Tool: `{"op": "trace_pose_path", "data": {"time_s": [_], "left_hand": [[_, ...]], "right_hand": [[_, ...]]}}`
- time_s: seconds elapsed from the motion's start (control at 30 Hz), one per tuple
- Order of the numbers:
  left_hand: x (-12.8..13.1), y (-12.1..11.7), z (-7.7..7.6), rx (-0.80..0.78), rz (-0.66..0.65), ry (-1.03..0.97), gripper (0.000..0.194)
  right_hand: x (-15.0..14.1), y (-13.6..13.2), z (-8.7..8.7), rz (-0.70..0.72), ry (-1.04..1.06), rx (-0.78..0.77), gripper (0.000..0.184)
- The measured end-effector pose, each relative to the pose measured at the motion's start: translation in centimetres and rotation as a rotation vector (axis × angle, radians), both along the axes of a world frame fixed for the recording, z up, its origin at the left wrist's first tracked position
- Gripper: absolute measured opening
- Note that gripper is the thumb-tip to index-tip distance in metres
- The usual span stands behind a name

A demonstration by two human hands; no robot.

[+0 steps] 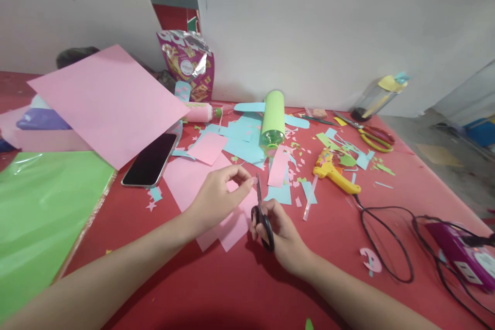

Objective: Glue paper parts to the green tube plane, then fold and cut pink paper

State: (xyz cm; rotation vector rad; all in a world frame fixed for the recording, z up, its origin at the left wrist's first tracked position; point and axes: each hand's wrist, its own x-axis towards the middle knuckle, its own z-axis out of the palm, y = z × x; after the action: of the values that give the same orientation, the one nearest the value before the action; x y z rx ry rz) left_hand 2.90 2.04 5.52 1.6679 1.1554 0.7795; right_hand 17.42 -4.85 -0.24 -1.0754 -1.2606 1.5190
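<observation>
Between the thumb and fingertips of my left hand [226, 193] is a small pink paper piece [254, 180]. My right hand [284, 234] is closed round the handles of black scissors [263, 224], whose blades point away from me and lie right beside the pink piece. Whether the blades touch the paper I cannot tell. Beneath both hands, pink paper sheets [189, 180] lie on the red table [216, 289]. Just beyond are a green paper-wrapped bottle [274, 113] with paper wings, a pink strip [278, 167] and light blue paper [243, 136].
A yellow glue gun [334, 174] with a black cord lies right, near a purple power strip [464, 252]. Red-and-yellow scissors [371, 134] and a clear bottle [381, 95] are farther back. Left are a phone [150, 160], a large pink sheet [112, 103] and green paper [46, 206].
</observation>
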Motion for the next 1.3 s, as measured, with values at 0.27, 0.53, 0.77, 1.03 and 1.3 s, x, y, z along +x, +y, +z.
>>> {"op": "trace_pose_path", "data": {"time_s": [0.27, 0.53, 0.77, 1.03, 1.3], "left_hand": [[0.08, -0.11, -0.19, 0.009, 0.022, -0.014, 0.014], [0.24, -0.3, -0.26, -0.001, -0.02, -0.015, 0.014], [0.34, -0.23, -0.14, -0.009, -0.004, -0.025, 0.015], [0.32, -0.36, -0.2, -0.021, -0.026, -0.053, 0.017], [0.55, -0.5, -0.36, -0.043, -0.07, -0.088, 0.017]], "right_hand": [[0.04, -0.08, -0.47, -0.006, 0.01, 0.014, 0.029], [-0.01, -0.06, -0.4, -0.011, 0.013, 0.01, 0.028], [-0.08, 0.0, -0.06, -0.017, 0.014, 0.005, 0.027], [-0.12, -0.06, -0.22, -0.014, 0.038, -0.015, 0.031], [-0.17, -0.09, -0.01, 0.008, 0.071, -0.029, 0.032]]}}
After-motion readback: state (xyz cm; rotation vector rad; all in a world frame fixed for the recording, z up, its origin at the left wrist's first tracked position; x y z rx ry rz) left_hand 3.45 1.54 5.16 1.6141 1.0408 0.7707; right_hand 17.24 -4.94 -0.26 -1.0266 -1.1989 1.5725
